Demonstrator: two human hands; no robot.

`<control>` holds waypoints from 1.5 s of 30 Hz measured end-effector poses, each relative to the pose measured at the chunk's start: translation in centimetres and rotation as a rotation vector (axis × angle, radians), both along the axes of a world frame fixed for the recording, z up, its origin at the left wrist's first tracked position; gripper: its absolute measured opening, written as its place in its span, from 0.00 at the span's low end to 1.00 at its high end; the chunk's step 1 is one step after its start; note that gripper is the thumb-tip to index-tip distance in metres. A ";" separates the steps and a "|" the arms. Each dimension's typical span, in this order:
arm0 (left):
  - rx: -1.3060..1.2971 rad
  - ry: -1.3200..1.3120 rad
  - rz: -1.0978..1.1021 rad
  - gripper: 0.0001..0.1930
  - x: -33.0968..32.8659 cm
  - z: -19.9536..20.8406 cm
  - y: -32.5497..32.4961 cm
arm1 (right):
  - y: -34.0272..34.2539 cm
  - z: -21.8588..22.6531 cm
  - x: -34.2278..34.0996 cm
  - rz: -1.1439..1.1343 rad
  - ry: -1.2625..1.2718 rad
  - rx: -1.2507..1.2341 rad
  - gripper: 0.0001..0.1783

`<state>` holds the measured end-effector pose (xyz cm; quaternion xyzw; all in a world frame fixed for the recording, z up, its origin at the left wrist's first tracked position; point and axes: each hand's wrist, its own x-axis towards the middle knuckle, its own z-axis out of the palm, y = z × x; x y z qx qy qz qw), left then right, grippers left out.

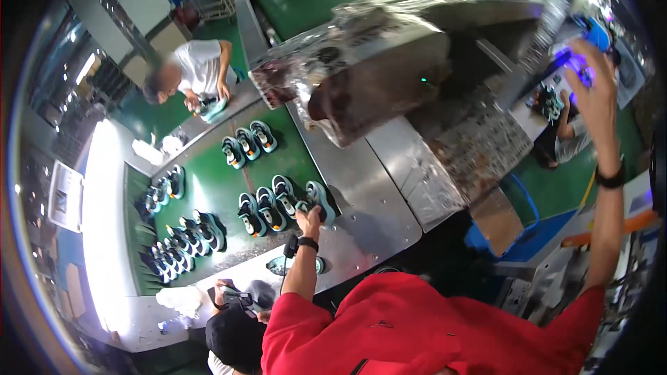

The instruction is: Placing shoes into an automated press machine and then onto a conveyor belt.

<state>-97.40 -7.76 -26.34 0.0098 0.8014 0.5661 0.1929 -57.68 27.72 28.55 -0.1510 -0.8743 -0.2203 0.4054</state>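
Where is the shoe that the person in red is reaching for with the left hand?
In the head view, the shoe sits just left of centre on the green belt, at the right end of a row of four, under the left hand.

light: bright indoor, from overhead | glare: white strip blown out at nine o'clock, sheen on my steel table (379,194) | blur: my raised right hand (590,90) smeared | edges: bent, black rim
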 end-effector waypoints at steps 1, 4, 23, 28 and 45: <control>-0.112 0.015 -0.024 0.24 -0.3 2.1 2.4 | 1.8 1.9 -4.0 0.028 -0.077 0.016 0.18; -0.262 0.320 -0.074 0.35 -4.1 -2.8 4.5 | 6.7 6.2 -16.8 0.072 -0.151 0.034 0.23; -0.274 0.198 0.192 0.33 -5.5 -1.5 8.9 | 14.8 1.6 -60.5 -0.225 -0.449 -0.039 0.24; -0.019 0.430 0.112 0.34 -4.5 -6.7 7.2 | 24.8 -0.6 -56.1 -0.204 -0.336 -0.583 0.21; 0.688 -0.661 -1.282 0.39 16.6 27.6 15.5 | -1.4 4.0 -4.6 0.316 0.678 -0.738 0.23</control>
